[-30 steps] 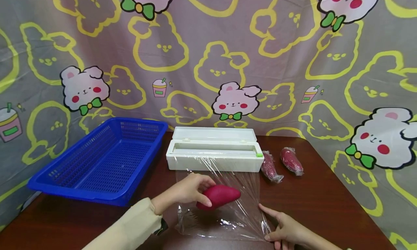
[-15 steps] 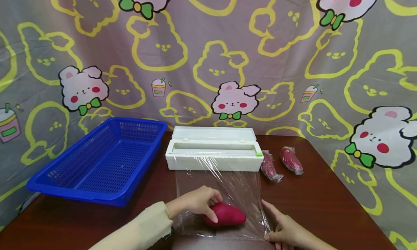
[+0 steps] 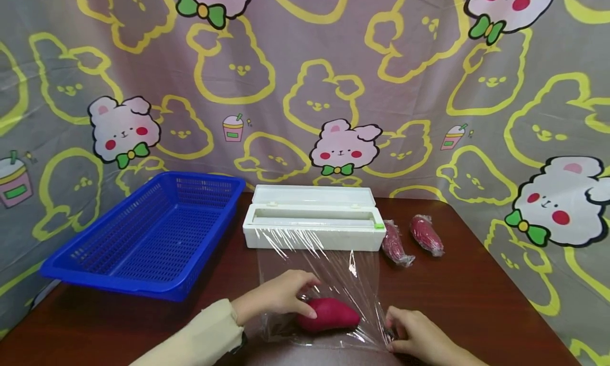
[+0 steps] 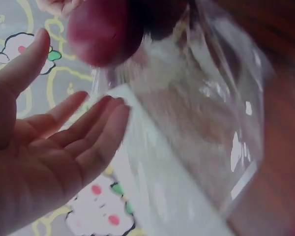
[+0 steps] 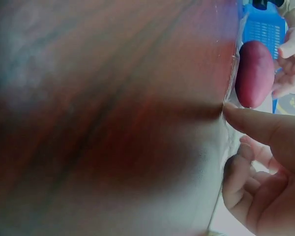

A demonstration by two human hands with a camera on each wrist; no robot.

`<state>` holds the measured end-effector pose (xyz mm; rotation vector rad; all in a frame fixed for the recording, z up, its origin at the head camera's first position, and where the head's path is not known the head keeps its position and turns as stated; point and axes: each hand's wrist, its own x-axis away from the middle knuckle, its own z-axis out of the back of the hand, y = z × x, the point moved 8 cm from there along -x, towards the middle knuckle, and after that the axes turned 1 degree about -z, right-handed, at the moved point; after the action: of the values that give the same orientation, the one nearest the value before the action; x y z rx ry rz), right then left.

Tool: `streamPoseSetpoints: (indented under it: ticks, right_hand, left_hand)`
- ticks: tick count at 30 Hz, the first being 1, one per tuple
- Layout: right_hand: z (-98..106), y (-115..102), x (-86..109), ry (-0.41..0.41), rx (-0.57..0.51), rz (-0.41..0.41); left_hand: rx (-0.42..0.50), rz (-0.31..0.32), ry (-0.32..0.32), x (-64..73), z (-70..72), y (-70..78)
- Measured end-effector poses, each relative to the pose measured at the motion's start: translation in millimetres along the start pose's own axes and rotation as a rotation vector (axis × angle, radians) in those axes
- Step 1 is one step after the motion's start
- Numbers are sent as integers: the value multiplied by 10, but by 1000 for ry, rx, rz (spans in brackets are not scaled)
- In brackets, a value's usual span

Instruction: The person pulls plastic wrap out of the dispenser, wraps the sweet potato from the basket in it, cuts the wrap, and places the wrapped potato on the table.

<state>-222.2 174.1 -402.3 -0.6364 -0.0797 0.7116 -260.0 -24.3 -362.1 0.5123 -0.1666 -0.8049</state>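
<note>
A red sweet potato [image 3: 333, 315] lies on a sheet of plastic wrap [image 3: 319, 268] drawn out from a white wrap dispenser [image 3: 312, 239]. My left hand [image 3: 284, 294] is right at the sweet potato's left end in the head view. In the left wrist view, that hand's fingers [image 4: 105, 128] are loosely spread, with a gap to the sweet potato [image 4: 105, 34]. At the sheet's near right corner, my right hand [image 3: 419, 331] pinches the film, its fingers curled. The right wrist view shows its thumb [image 5: 255, 123] on the film's edge, close to the sweet potato [image 5: 255, 73].
A blue plastic basket [image 3: 119, 287] stands on the left of the brown table [image 3: 457, 286]. Right of the dispenser lie two film-wrapped sweet potatoes, a nearer one [image 3: 394, 244] and a farther one [image 3: 425, 234]. A patterned curtain [image 3: 276, 48] hangs behind.
My left hand has brought the sweet potato down toward me onto the film and has loosened from it. The right hand's extended forefinger has curled in at the film's corner.
</note>
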Motion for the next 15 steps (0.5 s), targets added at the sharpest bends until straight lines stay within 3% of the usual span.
streamPoseSetpoints:
  ticks: [3, 5, 7, 11, 15]
  right_hand:
    - [28, -138, 6, 62, 63, 196]
    - [36, -212, 20, 86, 69, 311]
    - [37, -248, 24, 88, 53, 374]
    - [-8, -206, -3, -12, -40, 342]
    - [-52, -166, -29, -69, -44, 313]
  left_hand:
    - [-71, -65, 34, 162, 99, 31]
    - [-128, -112, 12, 285, 99, 40]
    - [-149, -148, -46, 403, 36, 20]
    - [-193, -152, -144, 583, -133, -106]
    - [-237, -153, -149, 653, -215, -212]
